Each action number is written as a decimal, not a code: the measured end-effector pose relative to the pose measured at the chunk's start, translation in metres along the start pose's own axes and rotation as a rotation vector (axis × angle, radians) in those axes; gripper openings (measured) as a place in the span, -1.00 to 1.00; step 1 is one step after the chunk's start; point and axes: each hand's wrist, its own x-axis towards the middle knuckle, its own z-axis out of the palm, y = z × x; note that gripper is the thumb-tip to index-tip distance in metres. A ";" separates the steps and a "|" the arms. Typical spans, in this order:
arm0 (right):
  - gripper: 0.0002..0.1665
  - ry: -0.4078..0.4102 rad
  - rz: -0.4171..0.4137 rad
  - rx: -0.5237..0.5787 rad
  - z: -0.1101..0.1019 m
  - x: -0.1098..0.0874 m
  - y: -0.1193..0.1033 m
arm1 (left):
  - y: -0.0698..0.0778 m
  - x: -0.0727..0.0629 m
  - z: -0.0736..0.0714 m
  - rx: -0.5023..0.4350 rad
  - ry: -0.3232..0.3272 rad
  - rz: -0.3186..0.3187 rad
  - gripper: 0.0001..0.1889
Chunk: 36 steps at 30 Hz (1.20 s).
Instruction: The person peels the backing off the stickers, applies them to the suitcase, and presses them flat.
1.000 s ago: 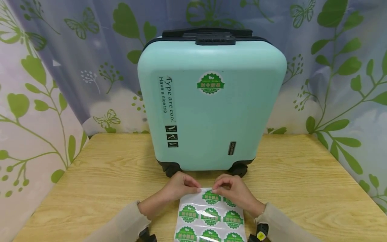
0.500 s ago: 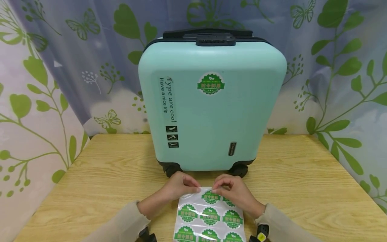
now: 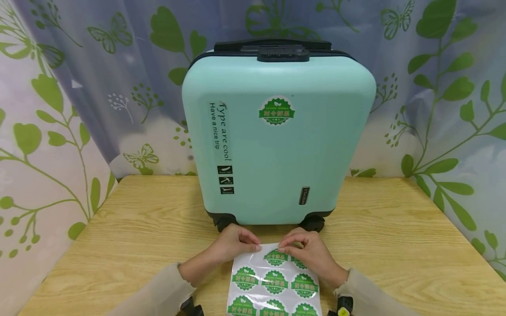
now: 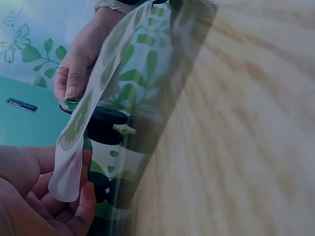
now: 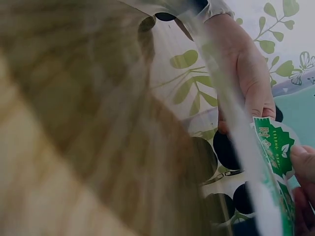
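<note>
A white sheet of round green stickers (image 3: 261,281) lies between my hands in the head view, its far edge raised off the table. My left hand (image 3: 233,243) pinches the sheet's far left corner, where the backing is bare. Near the far middle, my right hand (image 3: 310,252) pinches the sheet at the edge of a green sticker (image 3: 276,258). In the right wrist view the right thumb (image 5: 302,160) presses on that sticker's rim. The left wrist view shows the sheet (image 4: 74,130) edge-on and curved, with the left fingers (image 4: 86,206) behind it.
A mint-green suitcase (image 3: 269,153) stands upright on its black wheels (image 3: 313,223) just beyond my hands. One round green sticker (image 3: 276,110) is on its upper front. The wooden table (image 3: 158,210) extends to both sides, with a leaf-patterned curtain (image 3: 439,109) behind.
The head view has shifted very slightly. Both hands keep their hold on the sheet and have hardly moved.
</note>
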 end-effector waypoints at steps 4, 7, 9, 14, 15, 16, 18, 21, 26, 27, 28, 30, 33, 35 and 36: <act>-0.84 0.004 -0.024 -0.001 0.000 -0.001 -0.001 | 0.001 -0.001 0.000 -0.006 0.001 -0.005 -0.87; -0.84 0.006 -0.035 0.004 0.000 -0.002 -0.001 | 0.002 -0.001 -0.001 -0.012 0.005 -0.003 -0.87; -0.85 0.007 -0.039 0.002 0.000 -0.003 -0.002 | 0.002 -0.002 -0.001 -0.008 0.007 0.002 -0.87; -0.84 0.000 -0.030 0.011 -0.001 -0.003 -0.001 | 0.002 -0.003 -0.002 0.011 0.011 0.016 -0.86; -0.84 -0.006 -0.025 0.019 -0.001 -0.003 -0.001 | 0.002 -0.003 -0.003 0.019 0.014 0.019 -0.86; -0.83 -0.013 -0.022 0.026 -0.001 -0.003 -0.001 | 0.002 -0.003 -0.003 0.027 0.018 0.025 -0.87; -0.81 -0.021 -0.016 0.036 -0.002 -0.003 -0.001 | 0.002 -0.002 -0.003 0.052 0.026 0.032 -0.88; -0.79 -0.028 -0.011 0.042 -0.003 -0.003 -0.002 | 0.002 -0.002 -0.003 0.081 0.040 0.065 -0.90; -0.79 -0.025 -0.010 0.036 -0.004 -0.003 -0.004 | 0.004 -0.003 -0.004 0.093 0.043 0.095 -0.89; -0.79 -0.026 -0.010 0.036 -0.005 -0.003 -0.004 | 0.004 -0.003 -0.004 0.095 0.044 0.096 -0.89; -0.79 -0.025 -0.007 0.033 -0.005 -0.003 -0.004 | 0.004 -0.003 -0.003 0.097 0.045 0.098 -0.89; -0.79 -0.025 -0.004 0.029 -0.005 -0.003 -0.004 | 0.005 -0.003 -0.003 0.100 0.048 0.101 -0.90; -0.79 -0.025 -0.001 0.027 -0.005 -0.003 -0.003 | 0.005 -0.004 -0.003 0.109 0.053 0.105 -0.90; -0.79 -0.026 0.001 0.026 -0.006 -0.003 -0.003 | 0.005 -0.004 -0.002 0.115 0.055 0.109 -0.90; -0.79 -0.026 0.001 0.025 -0.006 -0.003 -0.002 | 0.006 -0.004 -0.002 0.120 0.057 0.112 -0.90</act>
